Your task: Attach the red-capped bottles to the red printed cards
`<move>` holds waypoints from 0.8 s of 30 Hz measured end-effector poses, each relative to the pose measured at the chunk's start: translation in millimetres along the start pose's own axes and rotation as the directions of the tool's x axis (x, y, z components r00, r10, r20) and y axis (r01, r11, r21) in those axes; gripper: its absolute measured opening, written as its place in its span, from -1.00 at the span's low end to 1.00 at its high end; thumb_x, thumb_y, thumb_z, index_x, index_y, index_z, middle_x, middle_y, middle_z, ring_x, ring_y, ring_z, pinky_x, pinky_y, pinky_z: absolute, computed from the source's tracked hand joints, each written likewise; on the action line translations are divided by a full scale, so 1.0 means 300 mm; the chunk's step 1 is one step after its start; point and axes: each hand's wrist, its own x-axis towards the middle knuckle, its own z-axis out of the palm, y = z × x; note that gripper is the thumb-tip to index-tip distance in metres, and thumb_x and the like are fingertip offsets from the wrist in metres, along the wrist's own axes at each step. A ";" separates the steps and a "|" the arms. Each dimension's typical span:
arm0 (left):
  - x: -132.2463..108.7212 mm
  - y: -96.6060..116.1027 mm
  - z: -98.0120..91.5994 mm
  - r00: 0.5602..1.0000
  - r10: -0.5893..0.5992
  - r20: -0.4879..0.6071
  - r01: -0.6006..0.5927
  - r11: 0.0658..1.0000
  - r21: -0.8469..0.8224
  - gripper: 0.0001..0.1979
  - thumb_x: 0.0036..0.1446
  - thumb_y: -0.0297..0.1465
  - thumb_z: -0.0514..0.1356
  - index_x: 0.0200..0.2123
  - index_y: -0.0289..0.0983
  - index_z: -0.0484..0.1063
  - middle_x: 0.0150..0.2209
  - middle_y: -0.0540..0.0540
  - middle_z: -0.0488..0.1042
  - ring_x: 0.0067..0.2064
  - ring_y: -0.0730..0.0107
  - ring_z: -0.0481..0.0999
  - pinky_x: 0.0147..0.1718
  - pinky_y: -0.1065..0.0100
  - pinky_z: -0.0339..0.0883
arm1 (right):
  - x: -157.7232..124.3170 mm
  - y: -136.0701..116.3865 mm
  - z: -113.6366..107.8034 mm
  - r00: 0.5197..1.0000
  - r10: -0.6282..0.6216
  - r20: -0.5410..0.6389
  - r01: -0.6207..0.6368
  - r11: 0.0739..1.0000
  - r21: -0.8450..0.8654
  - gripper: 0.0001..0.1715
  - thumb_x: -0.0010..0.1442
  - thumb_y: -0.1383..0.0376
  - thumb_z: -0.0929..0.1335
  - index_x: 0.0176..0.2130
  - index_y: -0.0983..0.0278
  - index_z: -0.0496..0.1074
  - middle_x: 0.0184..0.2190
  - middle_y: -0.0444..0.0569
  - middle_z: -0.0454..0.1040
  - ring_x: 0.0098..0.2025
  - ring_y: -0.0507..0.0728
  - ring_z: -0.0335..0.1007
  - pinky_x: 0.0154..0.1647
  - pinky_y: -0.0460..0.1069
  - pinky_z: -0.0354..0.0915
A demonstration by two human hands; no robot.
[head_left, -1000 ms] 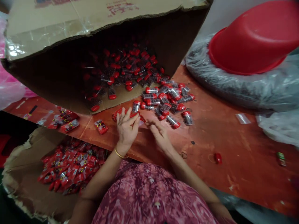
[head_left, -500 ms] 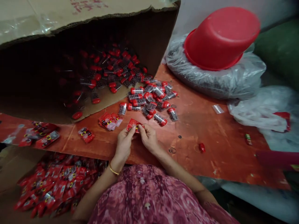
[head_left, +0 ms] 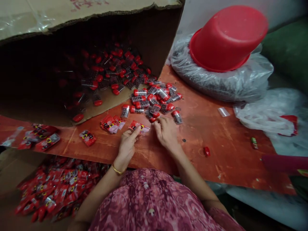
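Two hands work at the near edge of the bench [head_left: 216, 128]. Half a second ago both hands pinched one small red-printed sachet between them, close to the body. Now the left hand [head_left: 127, 144] alone keeps that sachet [head_left: 139, 126], thumb and forefinger closed on its near end while the rest of it lies on the bench. The right hand [head_left: 167, 131] has let go and moved forward; its fingers are spread and curled loosely, empty, with the fingertips touching the nearest red-capped vial [head_left: 154, 118] at the front of the loose pile of vials [head_left: 156, 99]. By this reading, the sachet is held ready and a vial is being selected for it.

Surroundings:
- A large cardboard box [head_left: 84, 19] lies on its side, open toward the person, with vials spilling from it onto the bench.
- A small stack of empty sachets [head_left: 112, 123] lies just left of the held one.
- One filled sachet [head_left: 88, 138] lies farther left; more lie at the bench's left edge.
- A lower box of filled sachets [head_left: 55, 192] sits below the bench.
- A red basin [head_left: 228, 35] rests upside down on a plastic-wrapped bundle [head_left: 223, 83].
- A stray red cap [head_left: 207, 151] lies right of the right forearm.

Nothing lies between the right hand and the pile.
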 end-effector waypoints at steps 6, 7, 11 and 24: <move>-0.001 0.002 0.010 0.995 -0.095 0.030 0.093 0.994 0.051 -0.60 -0.50 -0.23 0.47 -0.59 -0.32 0.43 -0.61 0.07 0.46 -0.57 0.61 0.39 -0.54 0.53 0.22 | -0.010 0.137 -0.045 0.987 -0.102 0.120 0.135 0.940 -0.314 -0.65 0.20 0.35 0.24 -0.04 0.26 0.43 0.02 0.14 0.41 0.11 0.32 0.14 0.06 0.21 0.04; -0.002 -0.001 0.010 0.994 -0.104 0.036 0.102 0.993 0.054 -0.60 -0.50 -0.22 0.47 -0.59 -0.32 0.43 -0.61 0.07 0.46 -0.57 0.61 0.39 -0.54 0.53 0.22 | -0.027 0.150 -0.055 0.973 -0.172 0.154 0.212 0.932 -0.295 -0.64 0.19 0.39 0.23 -0.05 0.21 0.44 0.05 0.09 0.39 0.15 0.30 0.11 0.09 0.21 0.02; -0.001 -0.014 0.004 0.989 -0.129 0.067 0.124 0.990 0.068 -0.57 -0.50 -0.18 0.47 -0.58 -0.31 0.44 -0.62 0.06 0.46 -0.56 0.59 0.40 -0.57 0.53 0.23 | -0.105 0.180 -0.096 0.951 -0.277 0.140 0.303 0.924 -0.233 -0.55 0.20 0.47 0.16 -0.09 0.14 0.46 0.11 0.01 0.33 0.18 0.23 0.10 0.11 0.18 0.02; 0.018 -0.036 -0.008 0.979 -0.190 0.071 0.184 0.980 0.075 -0.61 -0.45 -0.21 0.46 -0.60 -0.31 0.42 -0.66 0.06 0.43 -0.62 0.59 0.37 -0.62 0.53 0.18 | -0.137 0.066 -0.035 0.976 0.212 0.045 -0.194 0.947 -0.258 -0.75 0.12 0.19 0.27 -0.31 0.33 0.38 -0.35 0.14 0.44 -0.27 0.25 0.31 -0.26 0.09 0.21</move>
